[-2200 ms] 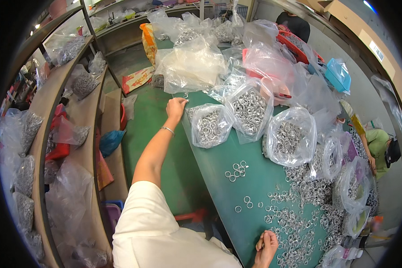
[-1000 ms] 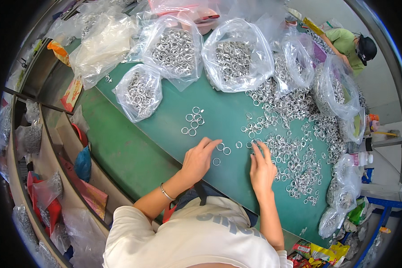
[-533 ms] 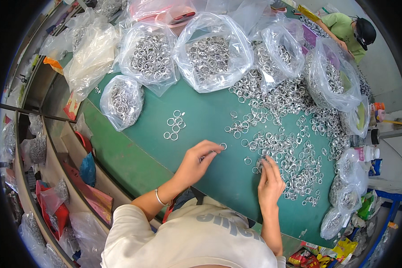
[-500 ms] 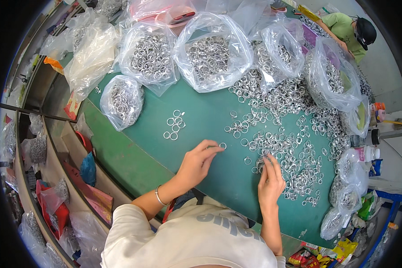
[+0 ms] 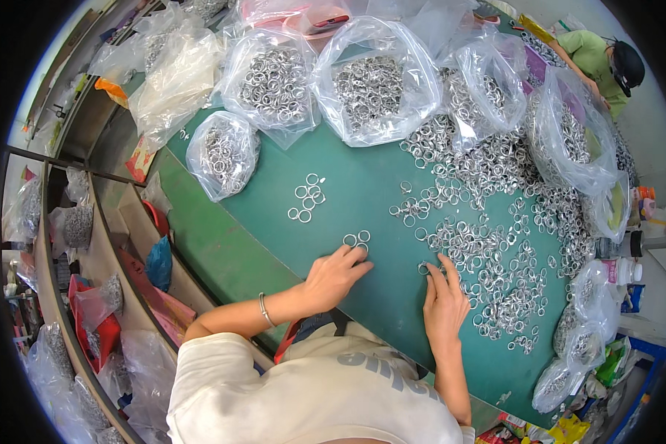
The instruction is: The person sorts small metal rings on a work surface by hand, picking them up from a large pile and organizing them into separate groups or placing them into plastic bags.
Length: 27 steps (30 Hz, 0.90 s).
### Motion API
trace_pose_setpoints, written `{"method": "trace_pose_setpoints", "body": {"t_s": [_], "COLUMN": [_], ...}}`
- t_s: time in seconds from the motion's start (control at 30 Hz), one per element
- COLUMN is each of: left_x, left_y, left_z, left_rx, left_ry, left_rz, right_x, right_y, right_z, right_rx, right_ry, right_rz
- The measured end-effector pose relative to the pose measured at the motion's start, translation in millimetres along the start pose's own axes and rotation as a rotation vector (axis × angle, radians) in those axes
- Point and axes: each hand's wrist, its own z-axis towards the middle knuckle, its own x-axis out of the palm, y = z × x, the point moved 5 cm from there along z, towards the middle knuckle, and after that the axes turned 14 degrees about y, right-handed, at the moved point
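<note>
Metal rings (image 5: 356, 238) lie at frame centre on the green table (image 5: 274, 222), just at my left hand's (image 5: 331, 277) loose, empty fingertips. My right hand (image 5: 444, 303) lies flat, fingers on one ring (image 5: 423, 268) beside the scattered pile (image 5: 496, 259).

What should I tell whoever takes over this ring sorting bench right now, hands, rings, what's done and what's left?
Left hand: flat on the green table, fingertips on a small pair of rings.
Right hand: fingertips at the edge of the loose ring pile, touching one ring; nothing gripped.
Done: a small cluster of rings lies set apart to the left.
Left: most of the pile remains spread out; bags of rings stand along the far edge.
</note>
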Motion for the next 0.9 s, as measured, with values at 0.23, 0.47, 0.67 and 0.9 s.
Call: {"method": "trace_pose_setpoints", "body": {"t_s": [0.23,0.47,0.67,0.9], "left_x": [-12,-40,-24,-37], "left_y": [43,76,36,84], "left_z": [26,22,28,28], "left_rx": [0.023,-0.205,-0.099,-0.326], "left_ry": [-0.087,-0.311,-0.275,-0.289], "left_rz": [0.233,0.283,0.214,0.282], "right_x": [-9,-24,-26,-35], "right_y": [-4,-19,-21,-29], "right_z": [-2,-5,3,0], "right_rx": [-0.037,0.022,0.059,-0.063], "right_ry": [0.002,-0.074,-0.038,-0.163], "right_rz": [0.020,0.132,0.116,0.112]}}
